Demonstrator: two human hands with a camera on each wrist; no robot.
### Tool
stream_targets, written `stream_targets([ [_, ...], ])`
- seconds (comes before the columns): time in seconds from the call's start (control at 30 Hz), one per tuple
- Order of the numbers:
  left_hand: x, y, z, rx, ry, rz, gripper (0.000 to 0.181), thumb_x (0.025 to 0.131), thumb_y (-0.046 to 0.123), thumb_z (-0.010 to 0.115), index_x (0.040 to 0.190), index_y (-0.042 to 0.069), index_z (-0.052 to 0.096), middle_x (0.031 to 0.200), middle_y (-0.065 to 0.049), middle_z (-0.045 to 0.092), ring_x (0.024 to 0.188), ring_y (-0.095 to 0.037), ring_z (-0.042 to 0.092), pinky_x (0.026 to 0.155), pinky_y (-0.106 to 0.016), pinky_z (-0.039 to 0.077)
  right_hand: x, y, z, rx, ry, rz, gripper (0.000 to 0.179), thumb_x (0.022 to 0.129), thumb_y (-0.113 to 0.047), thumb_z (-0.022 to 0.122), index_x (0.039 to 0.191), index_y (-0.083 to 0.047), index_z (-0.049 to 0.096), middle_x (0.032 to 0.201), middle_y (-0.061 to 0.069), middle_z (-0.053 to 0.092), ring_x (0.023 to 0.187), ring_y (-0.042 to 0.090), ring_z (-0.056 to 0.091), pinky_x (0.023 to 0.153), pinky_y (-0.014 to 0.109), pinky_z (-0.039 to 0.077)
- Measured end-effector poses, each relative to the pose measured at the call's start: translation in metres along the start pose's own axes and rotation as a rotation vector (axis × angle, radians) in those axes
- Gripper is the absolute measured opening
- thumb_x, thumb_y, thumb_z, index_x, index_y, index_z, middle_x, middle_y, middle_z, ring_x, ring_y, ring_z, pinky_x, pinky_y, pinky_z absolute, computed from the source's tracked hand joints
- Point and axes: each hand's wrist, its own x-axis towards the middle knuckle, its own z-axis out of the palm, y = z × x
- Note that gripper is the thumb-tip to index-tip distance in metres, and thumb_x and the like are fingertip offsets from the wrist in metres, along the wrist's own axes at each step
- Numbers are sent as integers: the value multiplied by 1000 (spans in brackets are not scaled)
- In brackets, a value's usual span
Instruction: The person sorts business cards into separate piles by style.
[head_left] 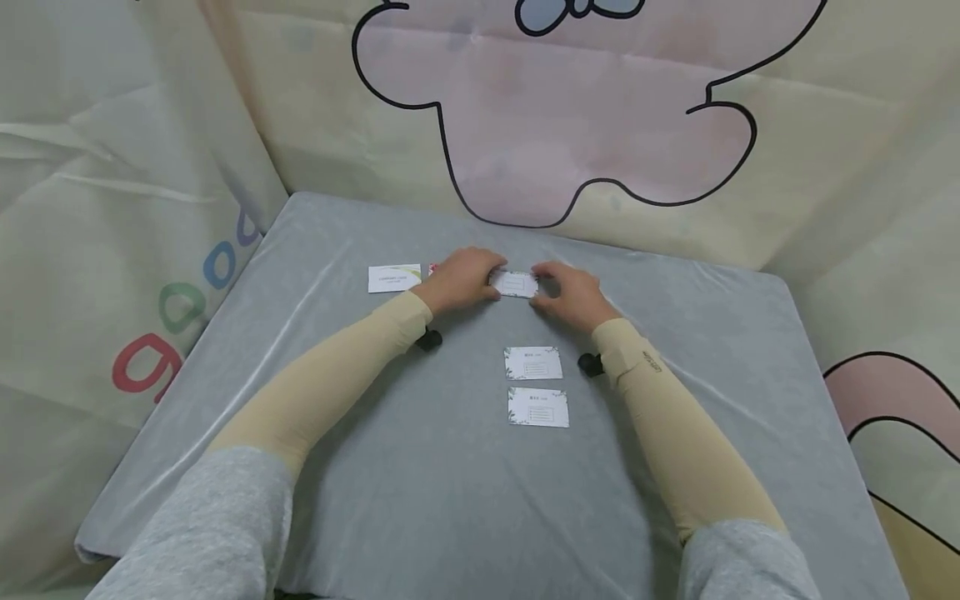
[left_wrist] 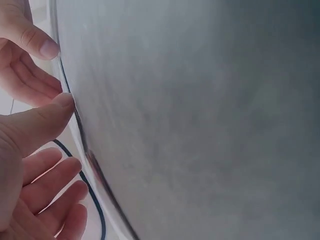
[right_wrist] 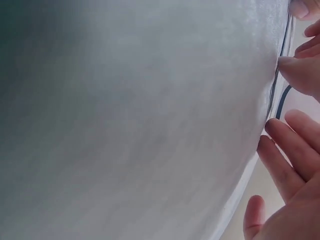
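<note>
At the back of the grey table, a small white business card with a leafy border sits between both hands. My left hand grips its left end, thumb at the near corner and forefinger at the far one. On its right end, my right hand holds the card by thumb and forefinger. Beside my left hand lies a white card with a green-yellow curve. A sliver of a red card shows behind that hand; the rest is hidden. The wrist views show the fingers but not the card.
Two matching leafy cards, an upper one and a lower one, lie nearer the person, one below the other. Grey cloth covers the table. A printed curtain stands right behind its back edge.
</note>
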Motion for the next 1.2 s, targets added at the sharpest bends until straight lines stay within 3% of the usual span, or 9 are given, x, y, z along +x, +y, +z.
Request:
stream_targets([
  [0.23, -27, 23, -7, 22, -35, 56, 69, 97, 36, 82, 154, 6, 58, 150, -10, 66, 140, -27, 61, 123, -41, 45, -37, 6, -13, -14, -8, 3, 65, 100, -35, 77, 158, -16, 54, 164, 11, 54, 157, 36, 44, 129, 63, 30],
  [0.4, -50, 51, -1, 67, -87, 115, 72, 96, 42, 81, 154, 6, 57, 151, -9, 66, 140, -26, 62, 122, -40, 46, -69, 8, -14, -56, -12, -14, 67, 97, -36, 80, 156, -15, 57, 160, 11, 59, 152, 36, 50, 127, 63, 33],
  [0.57, -69, 74, 11, 84, -142, 161, 74, 95, 45, 82, 151, 4, 59, 146, -11, 69, 135, -26, 65, 119, -41, 49, -97, -3, -11, -68, -84, -53, 73, 91, -39, 87, 154, -17, 59, 157, 8, 62, 150, 35, 54, 125, 66, 31],
  [0.7, -77, 81, 18, 96, -119, 141, 70, 94, 42, 84, 148, 5, 62, 142, -9, 71, 130, -24, 67, 116, -41, 51, -108, -13, -4, -107, -101, -110, 71, 89, -36, 89, 151, -16, 62, 152, 6, 67, 146, 33, 59, 118, 65, 37],
  [0.83, -83, 84, 22, 105, -95, 117, 65, 94, 39, 85, 146, 5, 64, 135, -8, 74, 120, -22, 69, 109, -40, 54, -113, -18, 2, -130, -78, -132, 65, 90, -30, 88, 148, -13, 64, 149, 8, 69, 142, 34, 62, 107, 65, 34],
  [1.03, -92, 90, 23, 86, -71, 110, 56, 95, 33, 85, 140, 4, 69, 122, -6, 77, 105, -19, 68, 99, -39, 58, -122, -23, 6, -88, -65, -100, 60, 91, -26, 87, 145, -12, 66, 144, 8, 72, 142, 33, 62, 111, 65, 32],
  [1.2, -97, 95, 25, 90, -57, 120, 42, 95, 28, 84, 129, 7, 73, 102, -1, 74, 90, -16, 62, 83, -36, 56, -132, -27, 7, -67, -48, -104, 59, 92, -23, 87, 145, -10, 66, 141, 9, 73, 140, 33, 63, 109, 63, 31],
])
